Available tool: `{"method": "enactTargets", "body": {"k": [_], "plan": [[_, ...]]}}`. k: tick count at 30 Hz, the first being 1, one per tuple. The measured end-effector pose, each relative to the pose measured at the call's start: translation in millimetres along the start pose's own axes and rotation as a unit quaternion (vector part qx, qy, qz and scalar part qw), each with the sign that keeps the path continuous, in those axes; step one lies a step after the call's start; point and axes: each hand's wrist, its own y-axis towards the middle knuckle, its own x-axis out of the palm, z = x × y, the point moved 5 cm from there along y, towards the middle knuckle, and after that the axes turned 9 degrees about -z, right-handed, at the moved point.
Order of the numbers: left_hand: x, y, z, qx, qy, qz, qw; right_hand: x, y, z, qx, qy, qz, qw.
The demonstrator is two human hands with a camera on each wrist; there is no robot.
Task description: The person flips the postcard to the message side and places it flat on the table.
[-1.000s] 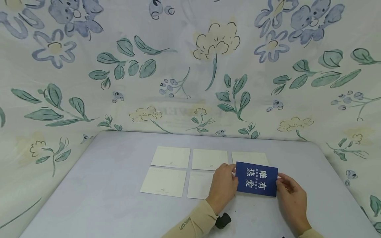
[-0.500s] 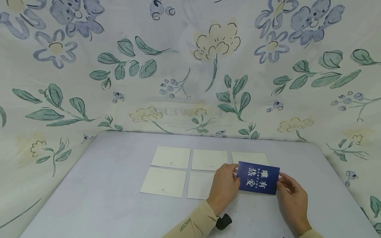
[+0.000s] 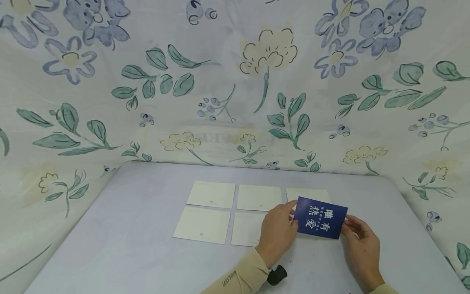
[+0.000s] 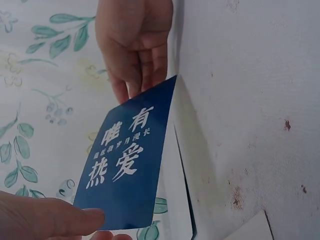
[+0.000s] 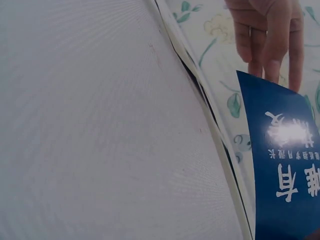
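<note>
A dark blue card (image 3: 321,217) with white Chinese characters is held above the table between both hands. My left hand (image 3: 278,230) pinches its left edge, the thumb (image 4: 65,220) lying over the printed face in the left wrist view. At the opposite edge, my right hand (image 3: 363,245) grips the card between thumb and fingers. The card is tilted, its printed face towards the head camera. Behind it, a pale card (image 3: 308,193) on the table is partly hidden. Another cream card (image 3: 245,228) lies beside my left hand, which covers part of it.
More cream cards lie in rows on the white table, among them the back left card (image 3: 211,194), the back middle card (image 3: 259,197) and the front left card (image 3: 202,224). A black object (image 3: 277,275) is by the left sleeve. A floral cloth (image 3: 220,81) hangs behind the table.
The blue card has shifted a little to the right and up and turned slightly, with both hands still holding it. The cards on the table have not moved.
</note>
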Motion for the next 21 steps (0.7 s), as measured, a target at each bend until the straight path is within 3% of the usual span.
{"method": "enactTargets", "body": {"k": [5,21], "plan": [[0.2,-0.4,1.0,0.0,0.01,0.002,0.9999,0.4,0.3,2.8,0.003,-0.008,0.002,1.0],[0.5,-1.5,2.6,0.001,-0.023,-0.005,0.9997,0.7,1.6,2.5,0.006,-0.001,0.006,1.0]]}}
